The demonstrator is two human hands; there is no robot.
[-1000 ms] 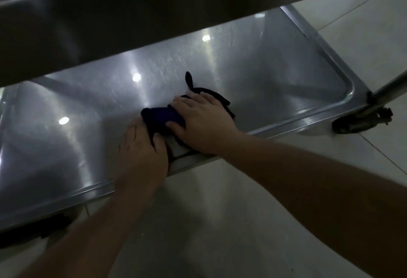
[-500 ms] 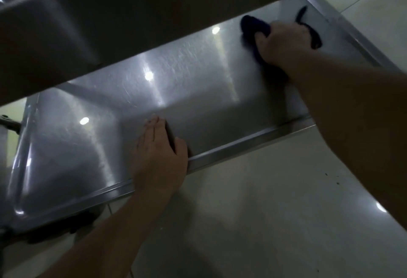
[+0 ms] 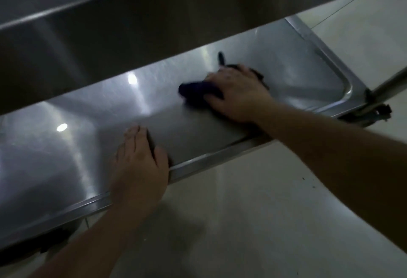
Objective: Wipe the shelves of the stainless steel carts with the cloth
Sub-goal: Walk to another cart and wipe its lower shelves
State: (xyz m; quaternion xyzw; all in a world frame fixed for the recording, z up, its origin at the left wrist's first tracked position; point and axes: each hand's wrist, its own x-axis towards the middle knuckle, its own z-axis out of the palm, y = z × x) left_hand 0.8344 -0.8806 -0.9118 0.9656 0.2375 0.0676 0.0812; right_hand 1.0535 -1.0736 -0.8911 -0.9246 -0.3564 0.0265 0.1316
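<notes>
Down at the lower shelf (image 3: 198, 137) of the stainless steel cart now, and both hands are on the metal; the right hand (image 3: 236, 96) lies palm-down over the dark cloth (image 3: 193, 89), fingers bent over the bundle and pressing it flat against the shelf surface; a rounded dark-blue bulge of cloth pokes out past the fingertips on the left side, and a thin dark tail of it sticks up behind the hand toward the back of the shelf; the cloth sits in the right half of the shelf, about midway between the front lip and the shadow of the shelf above; the left hand (image 3: 138, 167) is planted flat on the front edge, fingers straight and together pointing toward the back, thumb spread along the raised lip, holding nothing; the two hands are well apart, left near the middle of the front rim, right further in and to the right; the upper shelf (image 3: 154, 24) hangs across the top of the view, dark and blocking the back of the lower one; bright spots of light gleam on the steel at left; at the right corner a caster (image 3: 374, 112) and a slanting leg show beside the rounded rim; pale floor tiles (image 3: 264, 222) spread below both forearms.
</notes>
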